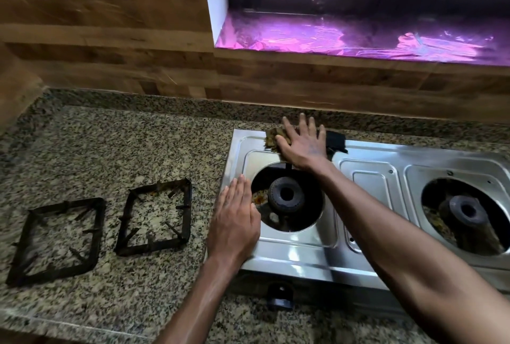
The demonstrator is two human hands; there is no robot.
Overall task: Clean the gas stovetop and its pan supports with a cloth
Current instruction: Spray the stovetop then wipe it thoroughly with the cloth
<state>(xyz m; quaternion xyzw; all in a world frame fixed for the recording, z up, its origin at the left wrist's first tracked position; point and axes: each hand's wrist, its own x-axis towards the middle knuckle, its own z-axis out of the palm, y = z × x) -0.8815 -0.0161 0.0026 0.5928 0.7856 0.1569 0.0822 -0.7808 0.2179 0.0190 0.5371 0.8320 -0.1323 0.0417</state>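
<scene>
A steel two-burner gas stovetop (367,159) sits on the granite counter, both burners bare. My right hand (303,145) lies flat, fingers spread, pressing a brownish and black cloth (273,138) onto the stove's back left corner. My left hand (237,219) rests flat on the stove's left edge beside the left burner (287,194), holding nothing. Two black pan supports lie on the counter to the left of the stove, one nearer it (154,216) and one farther left (58,239). Food debris shows in both burner wells.
The granite counter (110,145) runs left to a wooden wall. A window sill covered in shiny purple foil (358,37) lies behind the stove. A black knob (280,295) sticks out of the stove's front. The right burner (466,211) is at the far right.
</scene>
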